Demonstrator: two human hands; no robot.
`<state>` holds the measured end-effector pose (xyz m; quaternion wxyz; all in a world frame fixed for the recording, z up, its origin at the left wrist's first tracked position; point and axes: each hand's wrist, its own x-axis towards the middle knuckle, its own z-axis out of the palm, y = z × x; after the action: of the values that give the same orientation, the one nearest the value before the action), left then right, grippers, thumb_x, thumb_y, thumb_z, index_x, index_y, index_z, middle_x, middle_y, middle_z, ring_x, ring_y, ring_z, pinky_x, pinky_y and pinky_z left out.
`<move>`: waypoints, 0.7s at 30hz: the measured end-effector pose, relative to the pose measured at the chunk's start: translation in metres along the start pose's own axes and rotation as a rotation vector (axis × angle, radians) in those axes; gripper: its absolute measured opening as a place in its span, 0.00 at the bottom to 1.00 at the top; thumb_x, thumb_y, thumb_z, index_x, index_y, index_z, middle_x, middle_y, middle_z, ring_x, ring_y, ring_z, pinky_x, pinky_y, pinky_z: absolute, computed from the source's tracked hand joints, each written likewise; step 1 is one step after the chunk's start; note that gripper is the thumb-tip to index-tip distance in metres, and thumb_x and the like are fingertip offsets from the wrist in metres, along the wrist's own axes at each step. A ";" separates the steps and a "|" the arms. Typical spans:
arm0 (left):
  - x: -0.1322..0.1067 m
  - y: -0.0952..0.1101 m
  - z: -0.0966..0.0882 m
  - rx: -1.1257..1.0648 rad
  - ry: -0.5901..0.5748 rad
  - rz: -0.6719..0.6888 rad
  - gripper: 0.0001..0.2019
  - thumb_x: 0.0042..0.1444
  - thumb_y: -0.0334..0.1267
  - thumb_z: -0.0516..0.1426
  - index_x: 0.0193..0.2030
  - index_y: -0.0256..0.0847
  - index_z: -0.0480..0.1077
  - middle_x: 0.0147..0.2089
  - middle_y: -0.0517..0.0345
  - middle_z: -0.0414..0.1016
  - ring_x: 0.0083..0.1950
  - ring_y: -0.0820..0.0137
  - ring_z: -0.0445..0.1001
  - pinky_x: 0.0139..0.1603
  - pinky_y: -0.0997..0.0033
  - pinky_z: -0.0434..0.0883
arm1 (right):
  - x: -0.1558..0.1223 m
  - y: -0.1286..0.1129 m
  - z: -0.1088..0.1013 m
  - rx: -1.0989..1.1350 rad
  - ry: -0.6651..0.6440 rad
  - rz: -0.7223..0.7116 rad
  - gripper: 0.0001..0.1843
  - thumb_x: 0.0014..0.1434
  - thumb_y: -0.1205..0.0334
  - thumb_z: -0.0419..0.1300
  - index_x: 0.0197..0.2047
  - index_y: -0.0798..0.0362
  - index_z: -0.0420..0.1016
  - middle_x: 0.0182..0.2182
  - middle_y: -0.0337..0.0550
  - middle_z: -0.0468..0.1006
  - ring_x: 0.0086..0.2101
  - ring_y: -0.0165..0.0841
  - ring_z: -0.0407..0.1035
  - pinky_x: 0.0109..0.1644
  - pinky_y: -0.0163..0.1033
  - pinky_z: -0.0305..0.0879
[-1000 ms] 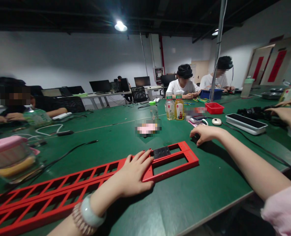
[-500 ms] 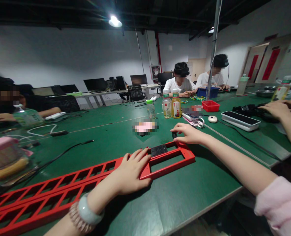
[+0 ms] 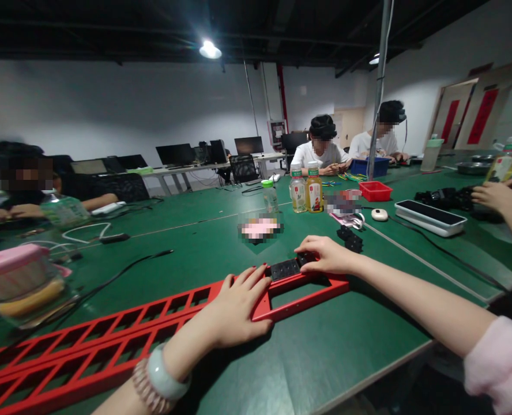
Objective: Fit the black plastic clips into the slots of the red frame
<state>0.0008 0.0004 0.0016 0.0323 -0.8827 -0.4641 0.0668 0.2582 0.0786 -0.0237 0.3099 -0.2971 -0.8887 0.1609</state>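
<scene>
A long red ladder-like frame (image 3: 310, 301) with two rows of slots lies across the green table (image 3: 308, 369). My left hand (image 3: 236, 305) rests flat on it, fingers spread, near the right-end opening. Several small black blocks (image 3: 284, 269) sit side by side in the frame's far row, just right of my left fingertips. At the right end of that row, my right hand (image 3: 330, 253) pinches another black block (image 3: 304, 259), whose right part my fingers cover. Behind my right wrist lie a few loose black blocks (image 3: 350, 238).
Two drink bottles (image 3: 306, 189), a small clear bottle (image 3: 270, 197), a red tray (image 3: 375, 191) and a white device (image 3: 430, 218) stand farther back. A pink-lidded container (image 3: 20, 282) is at left. Another person's hand (image 3: 493, 196) shows at right. Co-workers sit across the table.
My right hand has moved left along the frame with the black block, from its far-right corner to beside the black row. Loose blocks behind my wrist have come into sight.
</scene>
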 end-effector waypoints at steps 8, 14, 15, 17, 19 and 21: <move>0.001 0.000 0.001 0.022 0.009 0.002 0.34 0.49 0.53 0.51 0.62 0.41 0.51 0.67 0.47 0.39 0.66 0.50 0.43 0.59 0.41 0.46 | 0.000 -0.002 0.001 -0.016 -0.010 0.005 0.23 0.49 0.56 0.62 0.48 0.56 0.71 0.41 0.48 0.72 0.41 0.34 0.67 0.47 0.39 0.63; 0.000 0.001 0.000 0.018 -0.001 0.005 0.35 0.49 0.53 0.51 0.62 0.43 0.51 0.67 0.48 0.39 0.65 0.49 0.43 0.59 0.42 0.46 | 0.000 -0.002 0.002 -0.015 -0.024 -0.008 0.23 0.49 0.57 0.62 0.48 0.56 0.71 0.41 0.48 0.72 0.41 0.35 0.67 0.47 0.40 0.63; 0.000 0.001 0.000 0.016 0.001 0.003 0.34 0.49 0.53 0.51 0.62 0.43 0.51 0.67 0.48 0.39 0.65 0.49 0.43 0.59 0.42 0.46 | 0.000 -0.002 0.002 -0.018 -0.024 -0.008 0.23 0.49 0.57 0.62 0.48 0.56 0.71 0.41 0.48 0.72 0.41 0.35 0.67 0.47 0.40 0.63; 0.001 0.001 -0.001 0.015 0.003 -0.002 0.34 0.49 0.53 0.51 0.62 0.42 0.52 0.67 0.47 0.39 0.65 0.49 0.43 0.59 0.42 0.46 | 0.000 -0.001 0.002 -0.024 -0.018 -0.005 0.23 0.49 0.56 0.62 0.48 0.56 0.71 0.41 0.48 0.72 0.41 0.34 0.67 0.47 0.39 0.63; 0.002 0.002 -0.001 0.014 0.000 -0.005 0.34 0.49 0.53 0.51 0.62 0.41 0.52 0.67 0.46 0.39 0.65 0.49 0.43 0.59 0.41 0.46 | 0.000 0.000 0.002 -0.027 -0.017 -0.005 0.22 0.50 0.56 0.61 0.48 0.56 0.71 0.42 0.48 0.72 0.41 0.34 0.67 0.47 0.39 0.63; 0.002 0.001 0.000 0.013 -0.001 -0.003 0.34 0.49 0.53 0.51 0.62 0.42 0.52 0.67 0.47 0.40 0.65 0.49 0.43 0.59 0.42 0.46 | 0.000 0.000 0.002 -0.032 -0.027 -0.009 0.22 0.50 0.56 0.61 0.48 0.56 0.71 0.42 0.49 0.72 0.41 0.34 0.67 0.47 0.39 0.63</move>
<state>0.0027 0.0013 0.0014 0.0377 -0.8818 -0.4649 0.0702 0.2574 0.0782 -0.0255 0.2936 -0.2960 -0.8966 0.1493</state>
